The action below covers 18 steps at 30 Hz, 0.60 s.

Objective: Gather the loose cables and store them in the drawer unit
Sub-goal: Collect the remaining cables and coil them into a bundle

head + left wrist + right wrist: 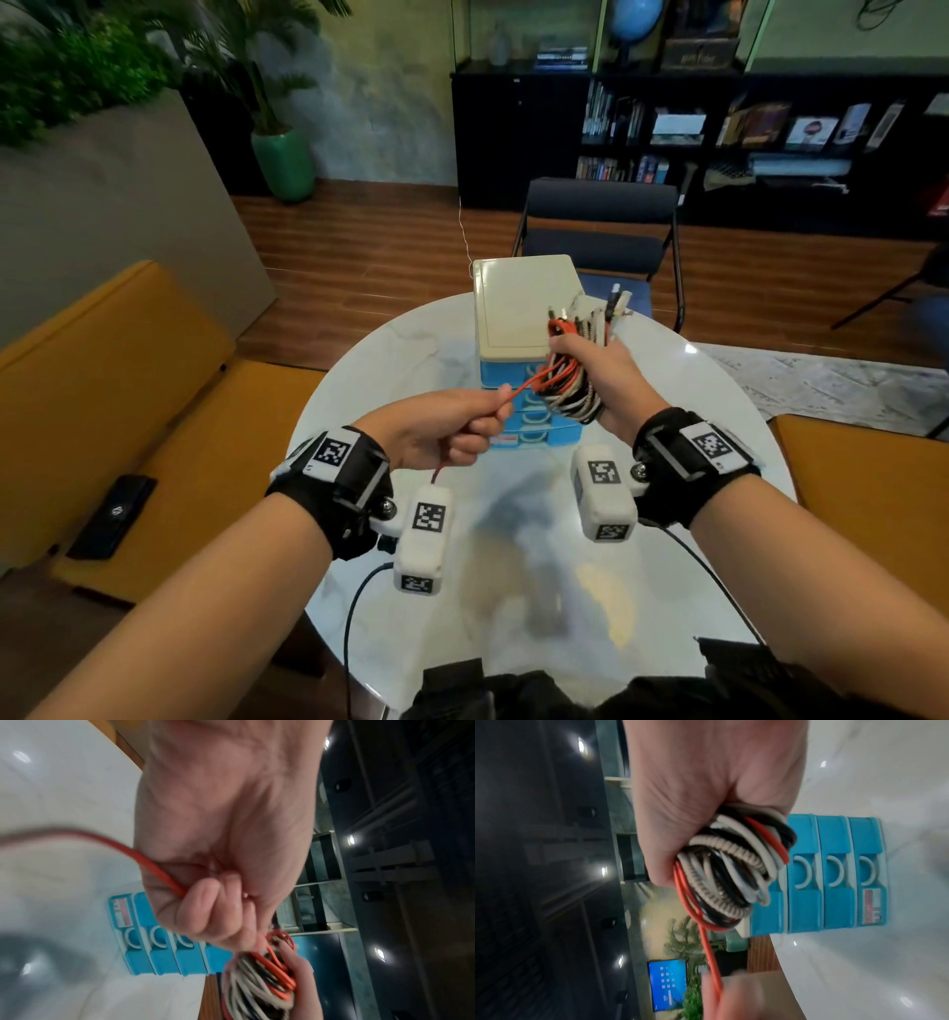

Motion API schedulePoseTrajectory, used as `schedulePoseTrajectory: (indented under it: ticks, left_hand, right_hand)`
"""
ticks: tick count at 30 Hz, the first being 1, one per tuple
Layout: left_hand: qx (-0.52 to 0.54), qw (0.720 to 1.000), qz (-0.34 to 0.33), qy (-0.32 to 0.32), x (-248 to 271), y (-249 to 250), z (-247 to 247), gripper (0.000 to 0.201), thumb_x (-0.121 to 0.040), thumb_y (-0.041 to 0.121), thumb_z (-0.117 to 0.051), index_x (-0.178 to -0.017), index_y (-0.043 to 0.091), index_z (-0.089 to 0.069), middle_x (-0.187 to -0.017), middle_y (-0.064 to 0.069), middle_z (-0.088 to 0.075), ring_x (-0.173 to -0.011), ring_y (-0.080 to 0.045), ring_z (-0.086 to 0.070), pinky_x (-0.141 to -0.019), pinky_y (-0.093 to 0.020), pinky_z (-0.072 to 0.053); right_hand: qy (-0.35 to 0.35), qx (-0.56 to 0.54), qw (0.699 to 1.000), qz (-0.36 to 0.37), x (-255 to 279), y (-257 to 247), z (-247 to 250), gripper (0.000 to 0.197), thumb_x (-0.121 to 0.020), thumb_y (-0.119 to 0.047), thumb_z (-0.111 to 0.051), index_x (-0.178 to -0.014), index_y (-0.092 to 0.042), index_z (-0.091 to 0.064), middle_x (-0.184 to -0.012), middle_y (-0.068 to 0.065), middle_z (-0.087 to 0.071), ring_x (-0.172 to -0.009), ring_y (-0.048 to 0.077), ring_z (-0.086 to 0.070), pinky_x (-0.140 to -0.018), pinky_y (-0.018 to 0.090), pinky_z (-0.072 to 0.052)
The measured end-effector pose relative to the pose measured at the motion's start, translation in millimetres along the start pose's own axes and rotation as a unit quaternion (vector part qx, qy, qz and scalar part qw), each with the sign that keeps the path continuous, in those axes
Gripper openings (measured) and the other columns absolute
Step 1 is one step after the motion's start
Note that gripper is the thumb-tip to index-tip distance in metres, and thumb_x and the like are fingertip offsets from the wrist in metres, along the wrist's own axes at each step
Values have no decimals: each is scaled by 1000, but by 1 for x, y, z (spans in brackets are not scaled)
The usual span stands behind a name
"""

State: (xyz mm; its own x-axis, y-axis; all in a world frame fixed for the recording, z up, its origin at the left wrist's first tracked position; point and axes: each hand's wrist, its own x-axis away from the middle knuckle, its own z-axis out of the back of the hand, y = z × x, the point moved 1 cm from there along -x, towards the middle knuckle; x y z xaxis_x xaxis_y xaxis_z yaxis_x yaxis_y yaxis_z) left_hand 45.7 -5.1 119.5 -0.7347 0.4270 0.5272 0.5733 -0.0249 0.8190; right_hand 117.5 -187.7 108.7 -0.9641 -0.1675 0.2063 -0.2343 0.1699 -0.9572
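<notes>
Gripped in your right hand (pixel 598 375) is a bundle of cables (pixel 572 390), white, black, beige and red loops wound together, with your fingers wrapped fully around the coil. Several plug ends (pixel 611 303) stick up above that fist. From the bundle, one red cable (pixel 529 383) runs out to your left hand (pixel 441 429), which pinches it between thumb and curled fingers; the cable's tail hangs down below that hand. Both hands are raised above a round white marble table (pixel 390 360), the left one nearer to you than the right.

Directly behind and below your right fist stands the drawer unit (pixel 513 329), with a cream top and blue drawers. From the right wrist view, the drawer fronts with their curved white handles all sit flush, so the drawers look closed, and the bundle hangs just in front of them without clearly touching.

Beyond the drawer unit, on the far side of the table, is a dark chair (pixel 601 226). To the left of your left hand lies an orange bench seat (pixel 128 370) with a black device (pixel 113 516) resting on it.
</notes>
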Motion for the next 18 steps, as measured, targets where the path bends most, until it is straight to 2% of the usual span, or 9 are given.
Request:
schedulePoseTrajectory:
  ticks: [3,5,6,8,10,13,15,16,18]
  left_hand:
    - [-29,995,52,-81,9,-15,17,28,-99,39,-39,-79,22,-49,-59,9,-29,-44,-4,-23,-45,-15,-24]
    - [-107,989,62,-76,10,-20,26,27,-98,38,-44,-80,20,-53,-61,7,-33,-49,-7,-26,-53,-20,-27]
    - [-187,980,49,-46,9,-19,28,26,-97,37,-48,-81,19,-57,-61,7,-37,-51,-8,-29,-55,-22,-27]
    - [-375,925,7,68,4,-10,27,24,-95,36,-54,-83,18,-67,-64,6,-47,-57,-8,-39,-57,-20,-31]
    - [-441,878,-70,171,-5,0,24,21,-93,32,-59,-86,16,-71,-69,6,-55,-64,-7,-46,-56,-13,-37]
    - [-426,860,-169,226,-14,8,16,16,-90,24,-65,-81,12,-69,-72,4,-60,-62,-3,-48,-53,-7,-36]
    - [-438,845,-193,239,-17,9,12,14,-89,22,-65,-80,11,-68,-75,2,-62,-64,-2,-50,-56,-9,-36]
    - [-438,844,-196,239,-18,9,11,15,-90,23,-64,-82,10,-68,-77,0,-63,-66,-3,-51,-57,-10,-39]
    - [-409,867,-175,225,-15,7,10,20,-95,24,-56,-86,9,-66,-74,-2,-60,-62,-6,-50,-54,-10,-40]
  right_hand:
    - [16,-73,997,-21,-4,-8,15,33,-88,-12,-65,-116,4,-56,-85,14,-68,-76,26,-70,-72,37,-58]
    - [-16,-64,996,-61,-2,-13,20,44,-89,-17,-65,-125,6,-54,-91,14,-70,-77,23,-70,-67,34,-57]
    - [-48,-40,994,-87,1,-14,19,44,-89,-20,-64,-126,3,-54,-95,14,-71,-76,22,-70,-64,32,-57]
    - [-113,6,984,-135,9,-17,16,33,-91,-22,-60,-118,-2,-57,-102,16,-70,-74,21,-69,-60,30,-57]
    - [-159,29,972,-173,17,-18,9,20,-93,-20,-56,-106,-6,-60,-107,21,-67,-70,21,-68,-58,28,-58]
    - [-213,63,954,-199,26,-12,0,20,-94,-18,-55,-106,-4,-60,-97,20,-67,-64,21,-70,-56,28,-58]
    - [-227,95,950,-191,27,-5,-2,22,-94,-19,-57,-109,-4,-60,-90,16,-70,-68,23,-71,-59,30,-58]
    - [-222,98,953,-183,28,-3,-3,21,-94,-19,-58,-108,-5,-61,-89,14,-71,-69,23,-70,-60,30,-59]
    - [-208,96,959,-168,27,0,-3,18,-93,-17,-60,-104,-4,-62,-86,13,-70,-68,23,-69,-59,31,-58]
